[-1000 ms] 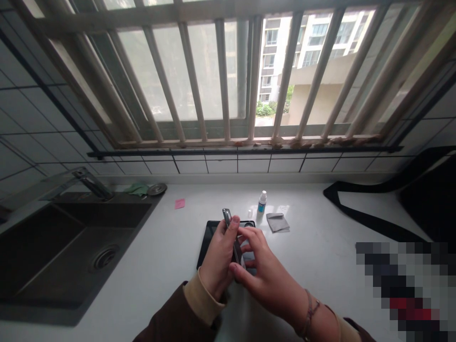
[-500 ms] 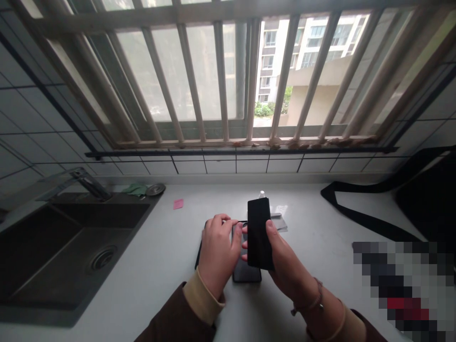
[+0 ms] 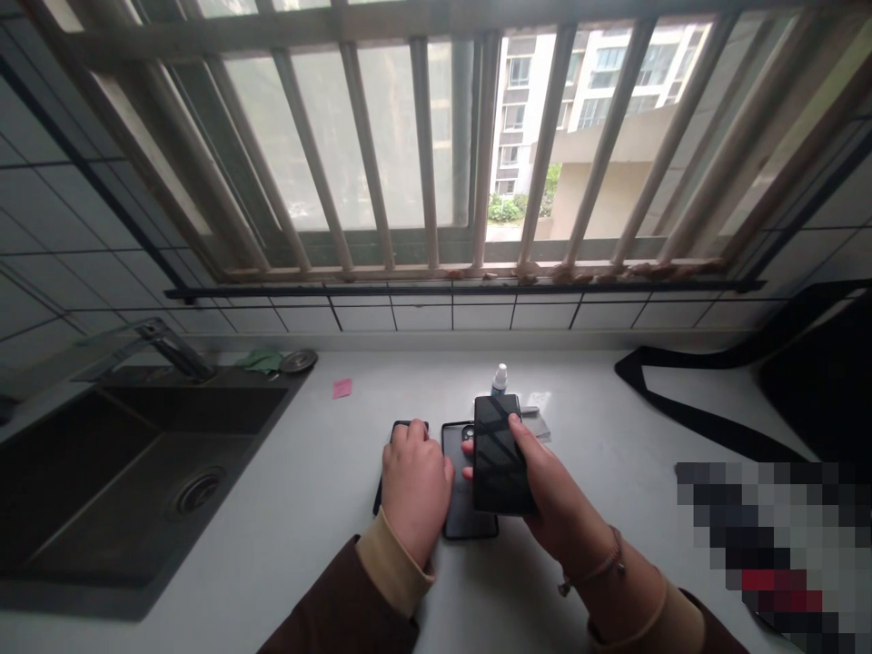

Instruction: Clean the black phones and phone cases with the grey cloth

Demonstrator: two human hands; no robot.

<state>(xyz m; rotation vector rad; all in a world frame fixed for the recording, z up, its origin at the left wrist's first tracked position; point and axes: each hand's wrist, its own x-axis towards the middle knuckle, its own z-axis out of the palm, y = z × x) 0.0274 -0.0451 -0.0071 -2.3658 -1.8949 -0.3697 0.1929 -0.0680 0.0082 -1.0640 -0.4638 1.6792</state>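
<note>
My right hand (image 3: 549, 463) is wrapped around a black smartphone (image 3: 500, 459), thumb on its near face, fingertips showing past its left edge. The phone is held tilted above the counter, with window bars mirrored in its screen. Partly beneath it lies a dark phone case (image 3: 470, 522) with a camera cutout at its top. To the left, my left hand (image 3: 415, 481) is closed over a black flat phone-shaped object (image 3: 380, 490), fingers bent at its top edge. The hand hides most of that object. A small white-capped bottle (image 3: 500, 378) stands just behind the held phone.
Thin grey-white packets (image 3: 535, 422) lie right of the bottle. A pink sticky note (image 3: 341, 389) is on the white counter (image 3: 286, 509). At left is a dark sink (image 3: 136, 490) with a faucet (image 3: 177, 350). A black strap (image 3: 681, 413) lies at right, below the barred window.
My left hand has drawn away from the held phone, its thumb now over the black flat object. The right hand has lowered and tilted the phone, uncovering more of the bottle.
</note>
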